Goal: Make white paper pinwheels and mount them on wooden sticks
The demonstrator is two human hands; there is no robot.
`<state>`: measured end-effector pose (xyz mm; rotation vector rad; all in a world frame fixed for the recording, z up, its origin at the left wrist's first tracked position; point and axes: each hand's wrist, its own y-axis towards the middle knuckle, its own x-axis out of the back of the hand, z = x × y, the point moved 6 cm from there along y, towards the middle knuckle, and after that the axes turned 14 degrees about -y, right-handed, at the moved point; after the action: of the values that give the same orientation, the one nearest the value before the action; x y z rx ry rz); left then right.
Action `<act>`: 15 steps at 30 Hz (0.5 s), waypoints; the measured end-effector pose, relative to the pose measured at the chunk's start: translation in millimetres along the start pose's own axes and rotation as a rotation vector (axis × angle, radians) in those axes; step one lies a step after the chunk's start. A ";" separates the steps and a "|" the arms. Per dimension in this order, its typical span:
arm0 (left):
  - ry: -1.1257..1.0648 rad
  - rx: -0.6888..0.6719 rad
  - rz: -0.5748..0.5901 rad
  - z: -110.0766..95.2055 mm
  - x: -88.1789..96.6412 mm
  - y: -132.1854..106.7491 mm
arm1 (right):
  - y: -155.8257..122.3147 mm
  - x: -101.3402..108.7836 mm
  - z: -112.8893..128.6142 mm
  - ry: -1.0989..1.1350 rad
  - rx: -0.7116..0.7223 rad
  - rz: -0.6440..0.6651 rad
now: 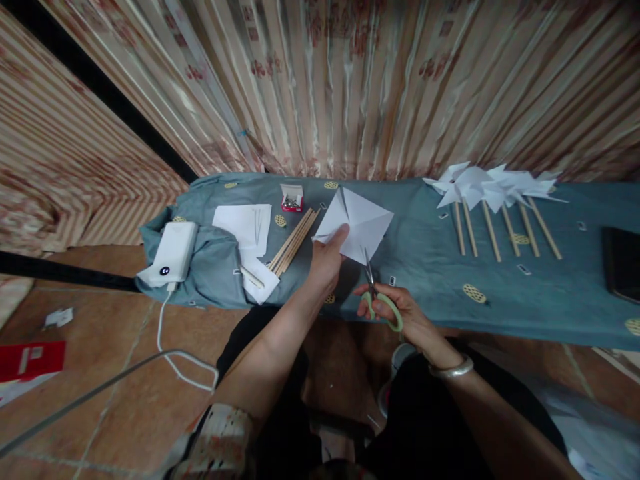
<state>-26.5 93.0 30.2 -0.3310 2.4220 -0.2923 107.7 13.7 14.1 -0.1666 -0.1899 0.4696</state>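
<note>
My left hand (329, 257) pinches a square sheet of white paper (367, 220) by its left side, thumb on top. Creases run across the sheet, and a slit shows near its upper corner. In my right hand (395, 310) is a pair of scissors (370, 273) with green handles, fingers through the loops. The blades point up at the paper's lower corner, slightly parted. Left of the paper lies a bundle of wooden sticks (295, 241). Behind them stands a small open red and white box (292, 199) holding shiny metal pieces.
Several white paper pinwheels (480, 183) on sticks lie at the right of the cloth-covered table (420, 273). More white paper (240, 223) and a pale pen-like tool (253, 277) are at left, beside a white power bank (175, 250) with a cable. A dark object (623, 263) sits far right.
</note>
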 end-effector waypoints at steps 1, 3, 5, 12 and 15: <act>0.007 0.002 -0.004 0.1 0.2 0.2 | -0.4 0.1 0.1 0.001 -0.006 -0.002; 0.018 0.002 -0.002 -0.2 0.1 0.5 | -0.9 0.6 0.2 0.002 -0.017 -0.014; 0.028 -0.002 0.016 -0.6 -0.7 0.4 | -0.9 0.5 0.4 0.004 -0.025 -0.020; 0.040 -0.015 0.007 0.0 1.2 -1.0 | -0.6 0.6 3.3 0.006 -0.018 -0.041; 0.067 -0.010 -0.003 0.5 1.3 -1.9 | -0.2 1.0 3.5 -0.016 -0.003 -0.047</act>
<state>-26.8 90.7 29.6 -0.3348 2.4898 -0.2969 107.9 14.5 17.6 -0.1607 -0.2100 0.4245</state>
